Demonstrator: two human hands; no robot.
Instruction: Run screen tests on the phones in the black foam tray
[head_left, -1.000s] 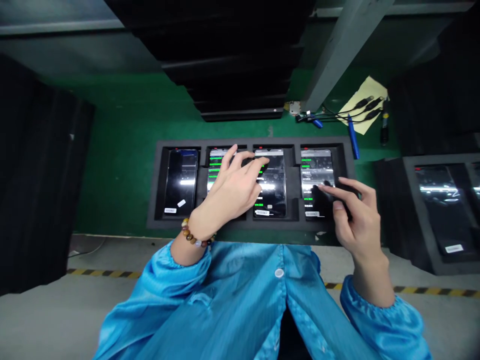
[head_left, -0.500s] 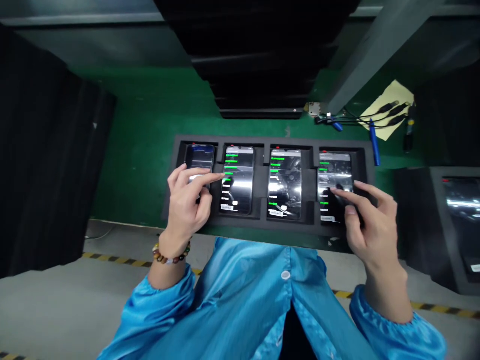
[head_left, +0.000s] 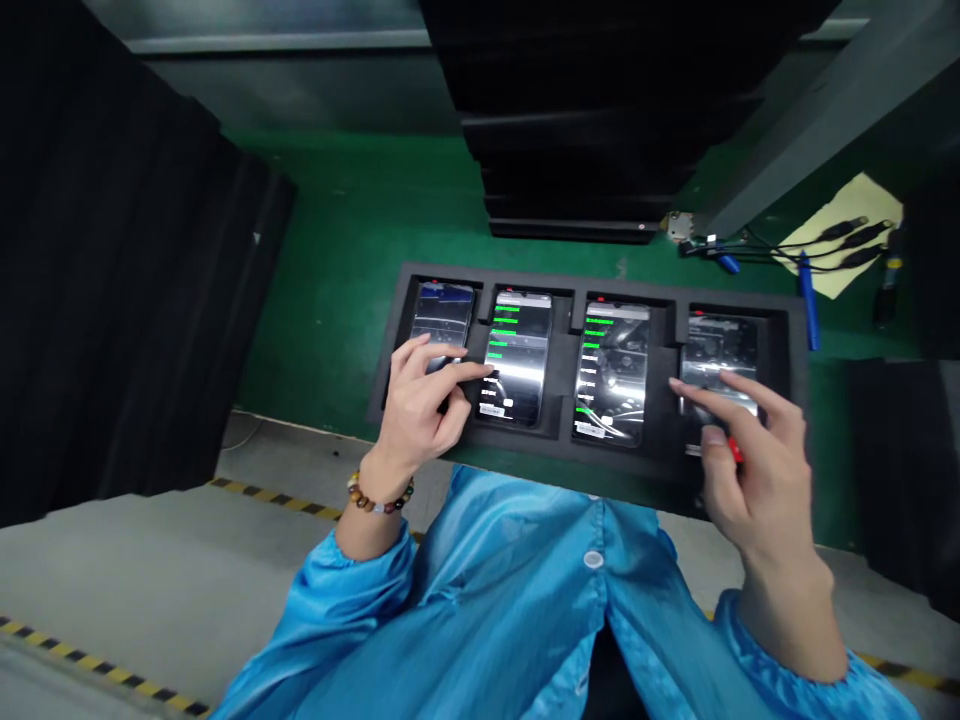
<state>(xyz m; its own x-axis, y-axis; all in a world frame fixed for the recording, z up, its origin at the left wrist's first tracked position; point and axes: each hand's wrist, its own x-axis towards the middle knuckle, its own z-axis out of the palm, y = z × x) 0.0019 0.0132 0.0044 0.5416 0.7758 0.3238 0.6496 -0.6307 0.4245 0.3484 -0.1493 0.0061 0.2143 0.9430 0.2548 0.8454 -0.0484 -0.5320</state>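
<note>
A black foam tray (head_left: 559,283) holds several phones, each face up in its own slot. My left hand (head_left: 424,410) has its fingers apart, the index fingertip at the left edge of the screen of the second phone (head_left: 521,350), which lists green and white lines. Under that hand lies the leftmost phone (head_left: 442,305), dark-screened and partly covered. The third phone (head_left: 626,365) shows a similar list. Over the rightmost phone (head_left: 720,345) hovers my right hand (head_left: 765,470), fingers spread, index tip near its left edge. A red patch shows beside the right thumb.
Behind the tray rises a black stack (head_left: 574,190) on the green table (head_left: 360,220). Black cables (head_left: 844,240) lie across yellow paper (head_left: 840,215) at the right, near a blue pen (head_left: 808,300). Another dark stack (head_left: 135,270) fills the left side.
The scene has shifted right in view. My left index fingertip is lower on the second phone; the right one has moved to its phone's left edge. That rightmost screen's green list has gone.
</note>
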